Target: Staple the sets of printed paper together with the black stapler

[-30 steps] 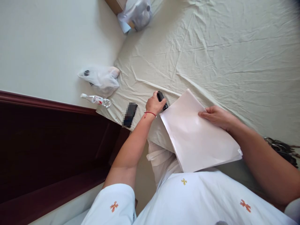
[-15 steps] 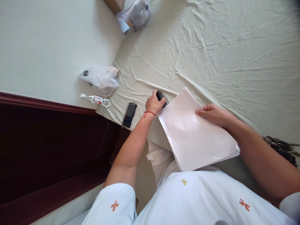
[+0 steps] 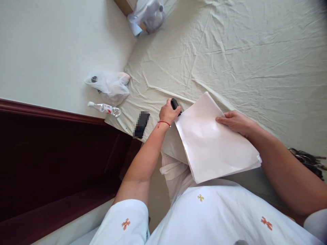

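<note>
A stack of white paper sheets (image 3: 214, 143) lies tilted over the edge of a bed with a pale wrinkled sheet (image 3: 242, 58). My right hand (image 3: 236, 123) pinches the stack's far right edge, thumb on top. My left hand (image 3: 169, 113) is closed on a small black stapler (image 3: 175, 103) at the stack's upper left corner. A thin red cord circles my left wrist.
A dark phone (image 3: 141, 124) lies on the bed corner left of my left hand. A clear plastic bottle (image 3: 104, 108) and a white plastic bag (image 3: 109, 84) lie by the wall. Another bag (image 3: 149, 15) sits at the top. Dark wooden furniture (image 3: 51, 153) fills the left.
The paper stack has slid up and a little further onto the bed, its top corner rising. My right hand moved with it. My left hand stays on the stapler.
</note>
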`<state>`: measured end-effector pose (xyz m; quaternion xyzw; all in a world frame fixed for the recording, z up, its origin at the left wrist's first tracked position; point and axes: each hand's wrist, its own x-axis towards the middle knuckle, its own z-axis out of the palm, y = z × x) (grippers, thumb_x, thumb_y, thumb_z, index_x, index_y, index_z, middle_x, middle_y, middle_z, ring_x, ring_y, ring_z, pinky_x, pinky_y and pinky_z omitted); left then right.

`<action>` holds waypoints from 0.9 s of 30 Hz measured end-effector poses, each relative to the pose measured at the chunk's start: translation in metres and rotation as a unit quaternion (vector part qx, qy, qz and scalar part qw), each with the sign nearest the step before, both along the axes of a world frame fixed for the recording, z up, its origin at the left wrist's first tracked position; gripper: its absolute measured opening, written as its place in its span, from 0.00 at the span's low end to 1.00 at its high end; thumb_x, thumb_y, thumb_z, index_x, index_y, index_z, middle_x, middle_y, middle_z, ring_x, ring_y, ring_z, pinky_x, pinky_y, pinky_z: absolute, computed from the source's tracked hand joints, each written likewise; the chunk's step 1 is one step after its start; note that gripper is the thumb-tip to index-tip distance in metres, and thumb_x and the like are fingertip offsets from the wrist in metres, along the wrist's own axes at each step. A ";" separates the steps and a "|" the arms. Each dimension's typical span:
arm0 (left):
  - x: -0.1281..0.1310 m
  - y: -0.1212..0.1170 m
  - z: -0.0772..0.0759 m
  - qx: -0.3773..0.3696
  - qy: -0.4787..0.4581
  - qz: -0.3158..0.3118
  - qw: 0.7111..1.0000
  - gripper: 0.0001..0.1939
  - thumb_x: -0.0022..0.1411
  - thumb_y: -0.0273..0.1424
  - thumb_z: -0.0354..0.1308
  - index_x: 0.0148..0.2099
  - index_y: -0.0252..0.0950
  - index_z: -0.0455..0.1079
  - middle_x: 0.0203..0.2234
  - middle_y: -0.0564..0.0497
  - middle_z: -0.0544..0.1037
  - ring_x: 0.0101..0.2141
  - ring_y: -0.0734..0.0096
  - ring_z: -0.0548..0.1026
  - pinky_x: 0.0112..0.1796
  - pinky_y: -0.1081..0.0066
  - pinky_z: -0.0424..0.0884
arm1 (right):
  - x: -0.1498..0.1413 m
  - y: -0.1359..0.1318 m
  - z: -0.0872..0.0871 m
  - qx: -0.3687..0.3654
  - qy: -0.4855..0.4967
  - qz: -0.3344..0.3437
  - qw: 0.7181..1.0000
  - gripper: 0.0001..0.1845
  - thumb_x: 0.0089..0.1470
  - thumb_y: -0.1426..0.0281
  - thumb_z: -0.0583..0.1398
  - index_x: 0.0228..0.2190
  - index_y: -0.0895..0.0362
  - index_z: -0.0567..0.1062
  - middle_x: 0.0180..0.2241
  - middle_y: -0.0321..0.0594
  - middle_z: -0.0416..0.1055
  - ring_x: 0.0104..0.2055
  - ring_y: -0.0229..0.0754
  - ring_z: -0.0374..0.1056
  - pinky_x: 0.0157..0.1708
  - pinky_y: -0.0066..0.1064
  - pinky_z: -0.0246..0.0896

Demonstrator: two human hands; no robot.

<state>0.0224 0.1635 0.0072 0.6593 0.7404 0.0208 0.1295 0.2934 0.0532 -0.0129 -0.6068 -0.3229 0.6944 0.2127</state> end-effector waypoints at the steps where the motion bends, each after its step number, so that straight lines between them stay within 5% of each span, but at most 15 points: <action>1: 0.000 0.000 0.000 0.002 -0.001 -0.002 1.000 0.34 0.64 0.40 0.59 0.70 0.36 0.65 0.53 0.37 0.81 0.55 0.49 0.78 0.55 0.60 0.72 | 0.001 -0.001 -0.001 -0.001 -0.001 -0.001 1.000 0.10 0.55 0.59 0.66 0.29 0.53 0.81 0.29 0.42 0.82 0.25 0.46 0.76 0.21 0.33 0.68; 10: -0.005 -0.003 -0.005 0.013 0.006 -0.019 1.000 0.31 0.73 0.46 0.47 0.70 0.36 0.64 0.49 0.36 0.82 0.54 0.46 0.79 0.54 0.56 0.71 | 0.010 -0.007 -0.004 -0.001 0.000 -0.009 1.000 0.11 0.55 0.58 0.66 0.30 0.53 0.81 0.29 0.42 0.82 0.25 0.46 0.75 0.20 0.32 0.67; 15: -0.005 -0.006 -0.010 0.018 0.015 -0.020 1.000 0.31 0.76 0.41 0.38 0.72 0.37 0.62 0.56 0.35 0.79 0.56 0.46 0.78 0.55 0.56 0.70 | 0.013 -0.008 -0.007 0.002 0.012 -0.012 1.000 0.12 0.56 0.58 0.65 0.31 0.53 0.82 0.29 0.43 0.82 0.24 0.45 0.75 0.18 0.31 0.65; 27: -0.006 -0.013 -0.034 0.052 0.058 -0.024 0.997 0.32 0.77 0.38 0.35 0.77 0.37 0.55 0.52 0.34 0.81 0.51 0.49 0.81 0.52 0.58 0.70 | 0.014 -0.010 -0.016 0.010 0.023 -0.019 1.000 0.14 0.56 0.57 0.65 0.29 0.53 0.82 0.26 0.43 0.81 0.21 0.47 0.75 0.14 0.32 0.63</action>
